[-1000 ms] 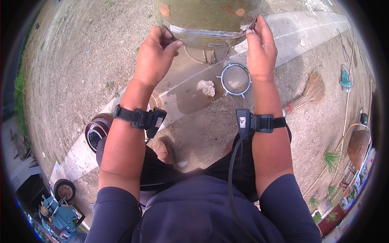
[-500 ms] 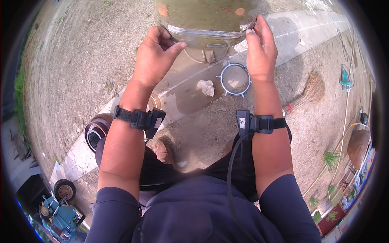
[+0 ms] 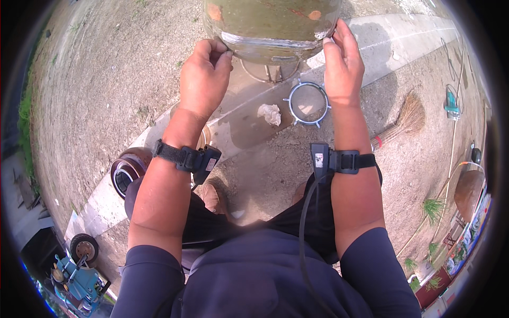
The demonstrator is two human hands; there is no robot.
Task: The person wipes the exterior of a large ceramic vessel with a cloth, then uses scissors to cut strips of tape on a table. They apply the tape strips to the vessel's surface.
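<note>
Occupying the top edge of the view, one olive-green cylindrical vessel (image 3: pixel 270 21), cut off by the frame, orange patches, silvery band (image 3: pixel 265 42) round its lower part. Left hand (image 3: pixel 204 74): at the vessel's lower left edge, thumb and fingers curled close together; right hand (image 3: pixel 343 66): at the lower right edge, fingers extended upward, thumb beside them; whether either grasps the vessel or only touches it, cannot tell. Just below the vessel, one rusty wire ring (image 3: pixel 271 82). On the ground between the forearms, one pale-blue metal ring (image 3: pixel 291 103) with short prongs, and beside it one crumpled whitish wad (image 3: pixel 270 114). To the right, one straw broom (image 3: pixel 409 115), red-banded handle
</note>
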